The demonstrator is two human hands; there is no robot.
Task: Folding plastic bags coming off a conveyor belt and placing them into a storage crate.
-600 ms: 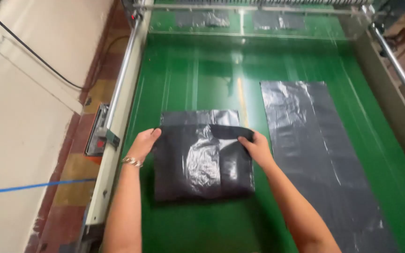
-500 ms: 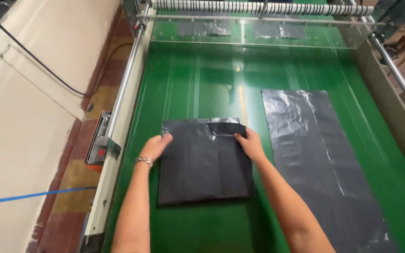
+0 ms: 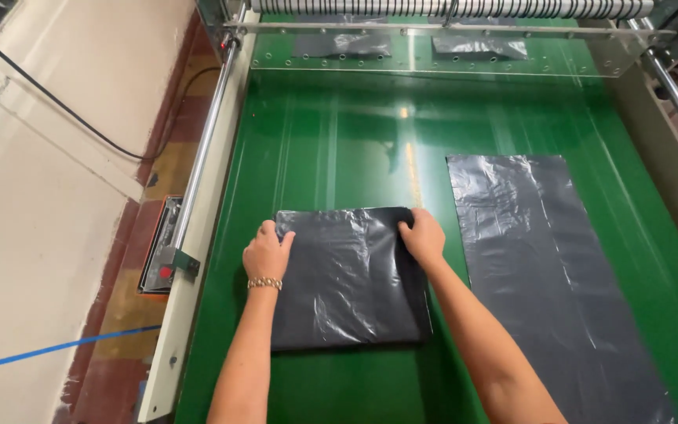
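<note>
- My left hand [image 3: 267,253] lies flat on the top left corner of the folded black bag [image 3: 347,276], fingers together and pressing down on the plastic, with nothing clamped in its grip.
- A gold bracelet [image 3: 264,283] sits on that wrist.
- My right hand [image 3: 423,236] rests on the top right corner of the same bag; the fingers curl over the upper edge, but I cannot tell whether they pinch the plastic or only press on it.
- The folded black bag lies on the green belt [image 3: 331,141], near its left side, as a roughly square stack with its edges lined up and creases shining across the top.
- Just to the right of it, apart from it, a long black bag [image 3: 547,275] lies spread flat along the belt.
- At the far end of the belt, a clear guard [image 3: 433,55] spans across it below a ribbed roller [image 3: 449,8].
- A silver rail [image 3: 202,149] runs along the left side of the belt.
- A black cable [image 3: 64,106] crosses the pale floor on the left.
</note>
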